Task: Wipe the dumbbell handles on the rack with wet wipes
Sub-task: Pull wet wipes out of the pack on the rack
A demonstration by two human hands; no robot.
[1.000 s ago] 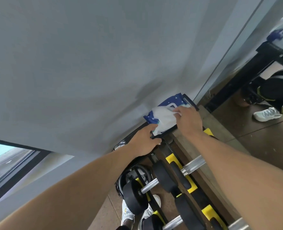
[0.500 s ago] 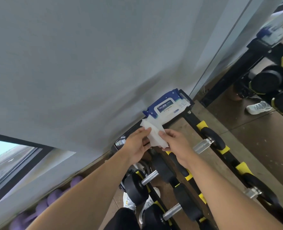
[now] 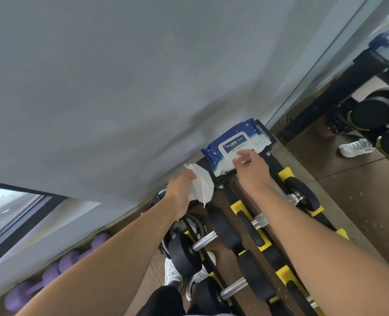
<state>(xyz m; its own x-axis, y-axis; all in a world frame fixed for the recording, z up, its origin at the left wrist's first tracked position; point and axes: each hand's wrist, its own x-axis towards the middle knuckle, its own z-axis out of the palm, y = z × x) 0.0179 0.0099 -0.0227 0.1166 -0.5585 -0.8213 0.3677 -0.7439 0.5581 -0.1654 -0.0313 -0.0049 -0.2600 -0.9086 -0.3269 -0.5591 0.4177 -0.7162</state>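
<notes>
Your left hand [image 3: 181, 193] bunched the crumpled white wet wipe [image 3: 201, 186], fingers curled around it, ready to use. Right hand [image 3: 252, 169] fingers, loosely spread, pressed the blue-white plastic wipes pack [image 3: 234, 145], likely closing its flap.

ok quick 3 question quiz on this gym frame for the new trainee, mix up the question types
1. True or false: the left hand grips a white wet wipe.
2. Where does the wipes pack lie? A) on the floor B) on the top end of the dumbbell rack, by the wall C) on a purple dumbbell
3. Fill in: the right hand reaches to the pack with fingers ____.

Key: 1 true; 2 B; 3 straight, touching the pack's label flap.
</notes>
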